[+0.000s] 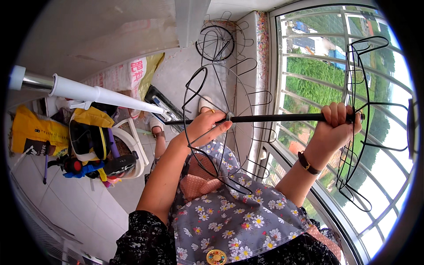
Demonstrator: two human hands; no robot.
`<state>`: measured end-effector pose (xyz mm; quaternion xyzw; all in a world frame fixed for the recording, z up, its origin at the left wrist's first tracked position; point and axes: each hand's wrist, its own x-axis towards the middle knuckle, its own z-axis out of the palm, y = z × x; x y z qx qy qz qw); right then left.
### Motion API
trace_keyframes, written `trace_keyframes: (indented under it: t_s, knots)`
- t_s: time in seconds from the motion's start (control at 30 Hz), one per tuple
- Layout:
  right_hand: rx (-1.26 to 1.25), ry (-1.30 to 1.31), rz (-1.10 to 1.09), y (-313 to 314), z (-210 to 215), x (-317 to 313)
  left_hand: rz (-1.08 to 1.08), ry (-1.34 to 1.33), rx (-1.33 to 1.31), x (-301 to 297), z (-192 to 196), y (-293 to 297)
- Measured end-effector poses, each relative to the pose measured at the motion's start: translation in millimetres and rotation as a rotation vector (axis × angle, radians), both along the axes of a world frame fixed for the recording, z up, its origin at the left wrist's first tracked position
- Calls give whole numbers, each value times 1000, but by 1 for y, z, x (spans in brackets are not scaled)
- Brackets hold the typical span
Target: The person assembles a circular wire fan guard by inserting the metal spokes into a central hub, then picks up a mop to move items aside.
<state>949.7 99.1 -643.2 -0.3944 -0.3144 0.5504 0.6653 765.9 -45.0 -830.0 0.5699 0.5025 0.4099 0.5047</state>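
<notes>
We judge the step in hand to be handling a tiered rack of thin black wire on a straight black pole (278, 118). The pole lies crosswise above our floral apron (238, 207), its right end before the barred window (304, 75). Our left hand (205, 128) is partly curled over the pole beside a small grey collar (229, 117) at one wire tier's centre; our right hand (338, 123) is closed firmly near the far end, by another black wire tier (368, 103). The next move, we think, calls for a steady right grip while the left works at the collar.

Our left palm hides part of the pole, and our right fist covers the far tier's joint. We cannot tell whether the pole's left end touches the white tubular pole (106, 98).
</notes>
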Motion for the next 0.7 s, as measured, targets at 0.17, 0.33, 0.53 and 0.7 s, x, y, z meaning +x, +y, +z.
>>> trace_keyframes:
  t_s: [0.17,0.33,0.53,0.7]
  knots:
    - [90,-13,108,-4,8,0,72,-60,42,4,11,7]
    - [72,-64,164,4,15,5,87,-212,-27,11,14,3]
    - [56,25,256,21,24,20,167,-309,-94,15,9,-11]
    - [88,-15,205,17,27,16,211,-153,95,19,7,-10]
